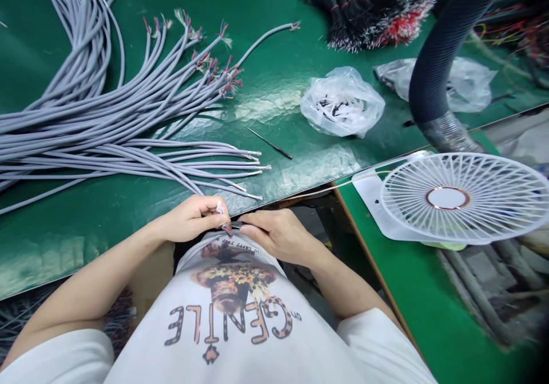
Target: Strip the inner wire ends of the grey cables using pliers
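Observation:
My left hand (195,218) is closed around the end of a grey multi-core cable at the table's front edge. Fine coloured wires (227,232) and a white tuft (220,207) stick out by its thumb. Just to the right, my right hand (277,234) has its thumb and fingers pinched together. A thin, dark metallic piece (235,224) shows at those fingertips, too small to name. Beyond my hands lie grey cables (171,161) in a large bundle, several with stripped ends of coloured wires. A thin pointed tool with a black handle (274,146) rests on the table.
A clear plastic bag (343,103) with small dark pieces sits on the green table (266,1). Behind it are black wire bundles (364,7). At right, a ribbed black hose (437,58) stands beside a white fan (465,198). A thin pale cord (319,191) runs along the edge.

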Available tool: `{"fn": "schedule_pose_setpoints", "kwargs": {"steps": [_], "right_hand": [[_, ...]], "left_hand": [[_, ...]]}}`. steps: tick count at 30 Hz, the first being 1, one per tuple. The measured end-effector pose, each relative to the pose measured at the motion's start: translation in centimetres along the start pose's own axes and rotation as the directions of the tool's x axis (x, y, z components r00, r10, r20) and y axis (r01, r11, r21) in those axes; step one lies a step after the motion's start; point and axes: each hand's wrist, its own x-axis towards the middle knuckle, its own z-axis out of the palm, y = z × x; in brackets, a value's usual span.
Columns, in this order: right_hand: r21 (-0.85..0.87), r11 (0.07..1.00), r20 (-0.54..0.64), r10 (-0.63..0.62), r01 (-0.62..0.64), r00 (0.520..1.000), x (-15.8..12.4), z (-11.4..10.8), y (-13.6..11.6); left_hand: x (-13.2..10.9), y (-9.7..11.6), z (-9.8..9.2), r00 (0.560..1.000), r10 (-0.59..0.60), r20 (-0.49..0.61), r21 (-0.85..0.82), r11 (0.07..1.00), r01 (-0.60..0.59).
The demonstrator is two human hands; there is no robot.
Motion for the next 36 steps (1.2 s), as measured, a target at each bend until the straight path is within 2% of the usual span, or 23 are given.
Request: {"fn": "schedule_pose_setpoints", "kwargs": {"steps": [9,17,21,25,30,32,34,36], "right_hand": [[-0.053,0.998,0.044,-0.015,0.018,0.999,0.6,0.0,-0.7],[-0.102,0.991,0.03,-0.08,0.082,0.996,1.2,0.1,-0.7],[-0.089,0.989,0.013,-0.117,0.117,0.993,1.2,0.8,-0.2],[0.062,0.993,-0.081,-0.099,0.104,0.992,1.2,0.5,0.5],[0.257,0.966,-0.227,0.071,-0.011,0.971,2.4,0.6,0.5],[0.267,0.964,-0.261,0.077,-0.005,0.962,3.0,1.2,0.0],[0.238,0.97,-0.286,0.028,0.042,0.958,3.4,1.4,-0.2],[0.173,0.983,-0.334,-0.007,0.068,0.943,3.7,0.5,0.1]], "left_hand": [[0.2,0.0,-0.1,1.0,-0.011,0.005,0.077,0.997,0.01],[0.2,-0.4,-0.1,1.0,0.001,0.024,0.122,0.992,-0.004],[0.3,-0.6,0.0,1.0,-0.01,0.017,0.027,1.0,0.009],[0.4,-0.7,0.2,0.998,-0.061,0.008,-0.069,0.996,0.061],[0.8,-0.9,0.6,0.993,-0.11,-0.035,-0.042,0.993,0.109],[1.0,-0.8,0.9,0.992,-0.108,-0.072,0.027,0.994,0.11],[1.2,-0.6,1.2,0.989,-0.103,-0.109,0.064,0.992,0.111],[1.4,-0.3,1.4,0.982,-0.109,-0.155,0.031,0.993,0.115]]}}
